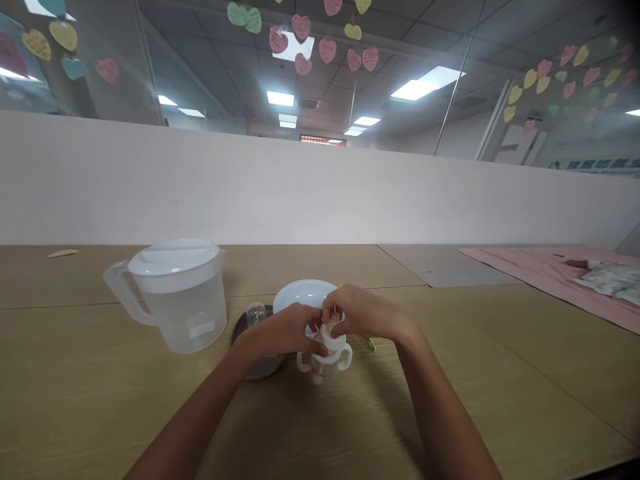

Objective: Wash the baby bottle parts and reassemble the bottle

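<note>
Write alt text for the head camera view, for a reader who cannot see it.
Left hand and right hand grip the top of a white two-handled baby bottle on a wooden table. Nearby are a lidded clear plastic pitcher, a white dish and a dark round tray.

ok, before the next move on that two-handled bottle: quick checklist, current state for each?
Grip: ok. The left hand and right hand are both at the top of the two-handled bottle.
Bottle upright: ok. It stands roughly vertical, handles out to either side.
Top part seated: cannot tell, the fingers cover it.
Contents of bottle: cannot tell from this view.
Lidded plastic pitcher: ok. It stands to the left, apart from the hands, lid on.
Loose parts: ok. A clear dome-shaped piece sits on the dark round dish, just beyond the left hand.
</note>
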`<state>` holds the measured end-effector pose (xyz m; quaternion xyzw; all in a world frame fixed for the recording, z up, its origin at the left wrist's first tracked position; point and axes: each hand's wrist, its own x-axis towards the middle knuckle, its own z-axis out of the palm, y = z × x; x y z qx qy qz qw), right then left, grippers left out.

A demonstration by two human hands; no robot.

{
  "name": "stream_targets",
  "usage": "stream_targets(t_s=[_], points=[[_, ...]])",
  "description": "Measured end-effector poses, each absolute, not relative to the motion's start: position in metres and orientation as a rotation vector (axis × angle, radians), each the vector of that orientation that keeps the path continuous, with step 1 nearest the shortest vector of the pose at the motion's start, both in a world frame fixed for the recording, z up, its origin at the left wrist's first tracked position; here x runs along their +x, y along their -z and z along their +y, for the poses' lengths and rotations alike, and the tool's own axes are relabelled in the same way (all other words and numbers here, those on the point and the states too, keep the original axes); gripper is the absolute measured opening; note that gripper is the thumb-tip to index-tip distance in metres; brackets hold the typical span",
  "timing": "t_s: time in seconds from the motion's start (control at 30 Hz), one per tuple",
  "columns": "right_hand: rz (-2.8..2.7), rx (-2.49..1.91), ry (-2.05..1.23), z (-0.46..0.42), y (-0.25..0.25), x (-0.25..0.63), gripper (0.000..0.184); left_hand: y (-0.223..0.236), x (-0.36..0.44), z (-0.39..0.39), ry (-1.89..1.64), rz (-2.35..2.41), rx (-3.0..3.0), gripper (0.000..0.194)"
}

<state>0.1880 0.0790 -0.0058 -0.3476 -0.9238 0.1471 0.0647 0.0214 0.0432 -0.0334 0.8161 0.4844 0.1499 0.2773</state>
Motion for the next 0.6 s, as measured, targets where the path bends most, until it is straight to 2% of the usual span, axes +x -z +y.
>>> stream_targets(t_s=[0.2, 0.4, 0.6], points=[[-2.814, -1.028, -0.49, 0.076, 0.007, 0.183, 0.012, 0.05, 0.023, 0.051, -0.386, 1.156, 2.108, 0.043], [-2.877, -0.886, -0.462, 0.076, 0.01, 0.178, 0.021, 0.057, 0.025, 0.054, -0.382, 1.187, 2.105, 0.044], [-2.899, -0.696, -0.651, 0.089, 0.015, 0.181, 0.033, 0.056, 0.021, 0.056, -0.372, 1.146, 2.108, 0.046]])
